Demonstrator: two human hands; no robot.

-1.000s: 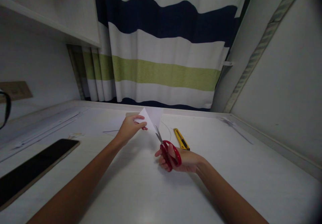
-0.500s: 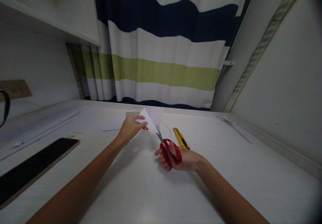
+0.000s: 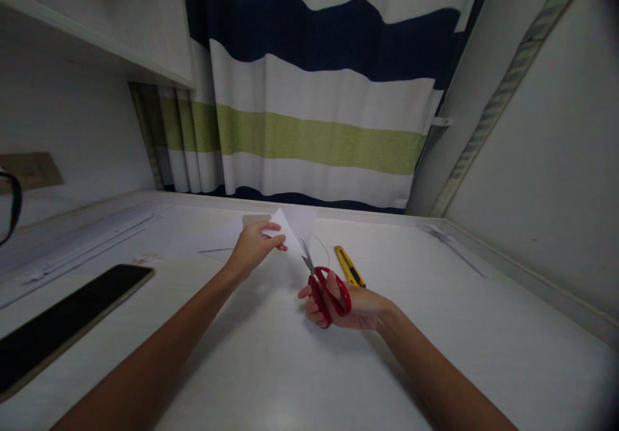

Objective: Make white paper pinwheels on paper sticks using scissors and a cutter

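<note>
A piece of white paper [image 3: 287, 230] is pinched between the thumb and fingers of my left hand [image 3: 255, 245], its pointed corner standing up. My right hand [image 3: 355, 305] grips a pair of scissors [image 3: 336, 294] by the red handles. The parted blades point up and away, close to the paper's right edge; whether they touch it I cannot tell. Just behind my right hand lies a yellow utility knife [image 3: 349, 266], partly covered by that hand. A thin curved line or strand, its kind unclear, runs on the table beside the blades.
A dark phone-like slab [image 3: 72, 321] lies at the left on the white table [image 3: 271, 366]. Paper sheets [image 3: 101, 244] spread along the left back. Thin strips [image 3: 454, 249] lie at the far right. A striped curtain [image 3: 319, 137] hangs behind; a shelf [image 3: 97, 44] overhangs the left.
Both hands, the paper and the scissors hold nearly the same pose. The whole view has shifted very slightly.
</note>
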